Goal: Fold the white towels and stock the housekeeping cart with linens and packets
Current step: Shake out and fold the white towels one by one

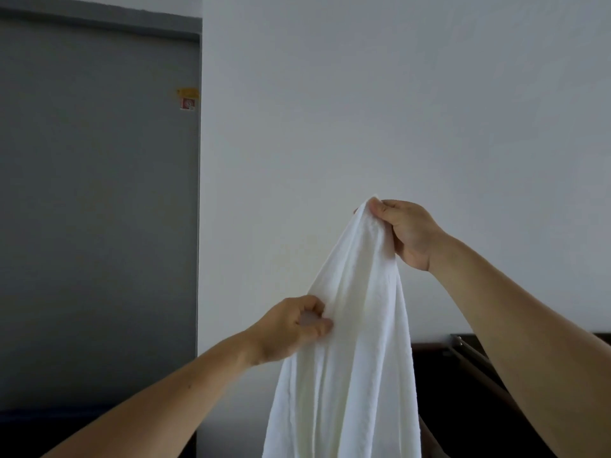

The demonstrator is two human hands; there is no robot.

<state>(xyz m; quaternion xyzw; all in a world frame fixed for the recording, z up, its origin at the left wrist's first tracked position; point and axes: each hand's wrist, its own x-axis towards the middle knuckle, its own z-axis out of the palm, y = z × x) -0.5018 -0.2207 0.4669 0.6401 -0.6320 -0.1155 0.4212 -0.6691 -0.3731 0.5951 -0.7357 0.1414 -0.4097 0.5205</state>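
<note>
A white towel hangs in long folds in front of me, and its lower part runs out of the bottom of the frame. My right hand holds it high and pinches its top corner. Lower down, my left hand pinches the towel's left edge. Both forearms reach up from the bottom corners. The housekeeping cart's dark frame shows at the lower right, partly hidden behind the towel and my right arm.
A plain white wall fills the view ahead. A grey door with a small yellow and red sticker stands at the left. A dark surface lies below the door at the lower left.
</note>
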